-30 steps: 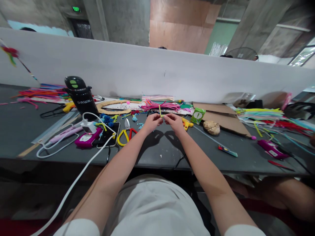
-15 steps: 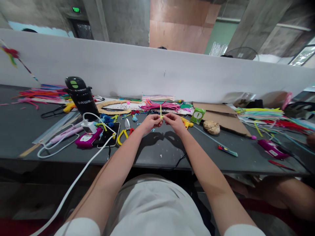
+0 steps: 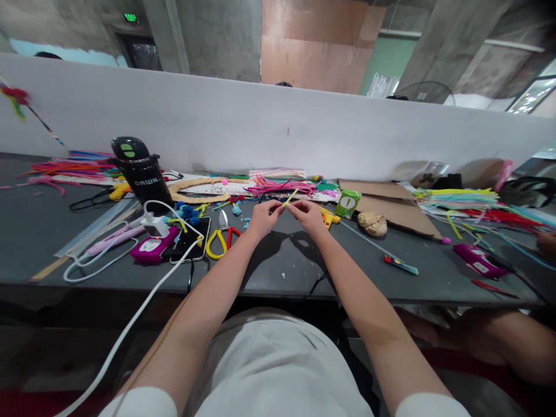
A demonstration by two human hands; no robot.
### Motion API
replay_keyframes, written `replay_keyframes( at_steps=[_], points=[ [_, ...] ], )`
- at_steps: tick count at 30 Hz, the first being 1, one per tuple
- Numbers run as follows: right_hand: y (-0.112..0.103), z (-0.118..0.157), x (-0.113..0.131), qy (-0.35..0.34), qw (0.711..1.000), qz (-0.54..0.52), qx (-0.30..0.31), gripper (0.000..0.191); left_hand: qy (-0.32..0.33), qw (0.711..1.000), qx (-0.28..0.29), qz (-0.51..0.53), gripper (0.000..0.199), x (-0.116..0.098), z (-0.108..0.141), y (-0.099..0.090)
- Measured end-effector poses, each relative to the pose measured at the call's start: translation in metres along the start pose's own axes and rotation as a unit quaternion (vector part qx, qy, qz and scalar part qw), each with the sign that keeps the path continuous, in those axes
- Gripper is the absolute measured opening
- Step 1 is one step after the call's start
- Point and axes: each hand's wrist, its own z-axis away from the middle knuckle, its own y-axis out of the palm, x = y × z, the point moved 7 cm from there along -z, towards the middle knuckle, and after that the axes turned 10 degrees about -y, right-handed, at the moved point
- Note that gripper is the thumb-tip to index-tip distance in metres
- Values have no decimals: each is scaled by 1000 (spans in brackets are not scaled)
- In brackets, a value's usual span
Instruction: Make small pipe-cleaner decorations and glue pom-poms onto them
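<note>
Above the middle of the grey table, my left hand (image 3: 266, 217) and my right hand (image 3: 306, 216) meet fingertip to fingertip. Both pinch a short yellow-green pipe cleaner (image 3: 291, 197), whose free end slants up to the right. Its lower part is hidden by my fingers. Left of my left hand lie scissors (image 3: 222, 236) with one yellow and one red handle. Bits of blue fuzz (image 3: 237, 208) are scattered close by. Beyond my fingers is a bundle of pink pipe cleaners (image 3: 284, 186). A yellow glue gun (image 3: 329, 218) sits just past my right hand.
A black bottle (image 3: 143, 176), a phone (image 3: 197, 243), a purple box (image 3: 154, 246) and a white cable (image 3: 147, 304) occupy the left. To the right are a green packet (image 3: 348, 202), a tan ball (image 3: 372, 223), cardboard (image 3: 391, 215) and a cutter (image 3: 400, 264). Another person's leg (image 3: 499, 339) shows at lower right.
The pipe cleaner's free end has tipped from upright to slanting right. My fingers have shifted slightly around it, and the view has moved a little.
</note>
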Motion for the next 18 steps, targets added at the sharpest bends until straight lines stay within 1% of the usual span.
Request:
replay_keyframes(
  at_steps=[5, 10, 14, 18],
  points=[
    [4, -1, 2, -13, 1000, 5, 16, 34, 3, 1000, -14, -21, 27, 1, 0, -1],
    [7, 1, 15, -43, 998, 22, 32, 33, 3, 999, -6, -43, 29, -3, 0, 1],
    [6, 1, 20, -64, 996, 58, 29, 33, -1, 999, -14, -51, 32, -7, 1, 1],
    [6, 1, 21, -65, 995, 71, 25, 35, -10, 999, -19, -45, 34, -4, -1, 1]
  ],
)
